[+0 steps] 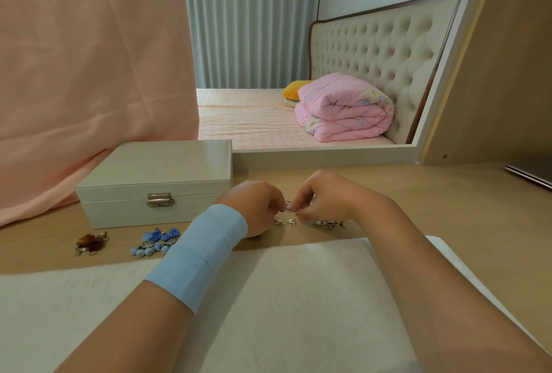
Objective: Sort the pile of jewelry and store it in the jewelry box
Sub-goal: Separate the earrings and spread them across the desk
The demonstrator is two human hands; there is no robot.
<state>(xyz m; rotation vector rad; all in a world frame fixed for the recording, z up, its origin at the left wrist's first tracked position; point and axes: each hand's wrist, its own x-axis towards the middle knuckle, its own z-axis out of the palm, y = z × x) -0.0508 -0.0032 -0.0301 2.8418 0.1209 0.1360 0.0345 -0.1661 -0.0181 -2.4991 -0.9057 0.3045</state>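
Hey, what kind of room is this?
Probably a bedroom, seen from a dressing table: the mirror shows a bed with a tufted headboard and a folded pink quilt, and a jewelry box stands on the table.

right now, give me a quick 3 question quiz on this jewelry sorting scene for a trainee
1. True or false: the jewelry box has its lid open.
2. What lies on the table left of the blue tassel earrings? A) a brown piece B) a watch C) a comb
3. Fill in: the left hand and right hand together pinch a small ____ charm.

Key: 1 false, the lid is shut and latched; 2 A; 3 silver.
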